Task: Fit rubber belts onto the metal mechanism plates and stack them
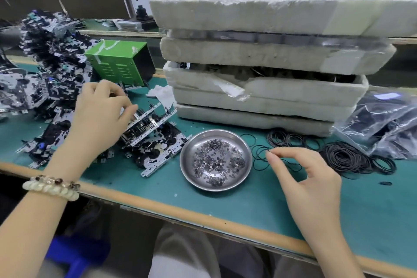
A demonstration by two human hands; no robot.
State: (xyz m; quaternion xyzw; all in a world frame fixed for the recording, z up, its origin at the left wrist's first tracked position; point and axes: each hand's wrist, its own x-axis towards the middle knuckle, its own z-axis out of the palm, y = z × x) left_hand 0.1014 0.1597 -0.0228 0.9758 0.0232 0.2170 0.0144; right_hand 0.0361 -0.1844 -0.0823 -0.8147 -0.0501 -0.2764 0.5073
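My left hand (99, 110) grips a metal mechanism plate (144, 123), tilted up on edge over other plates (158, 153) lying on the green mat. My right hand (302, 178) hovers over a few loose black rubber belts (259, 156) just right of the steel dish; its index fingertip and thumb touch or pinch a belt. A thicker heap of belts (352, 158) lies further right. A tall pile of mechanism plates (45, 70) fills the left of the bench.
A steel dish (191, 174) of several tiny washers sits at the middle front. Stacked foam trays (259, 56) of black parts rise behind it. A green metal box (119, 61) stands behind my left hand. Plastic bags (383, 124) lie at the right.
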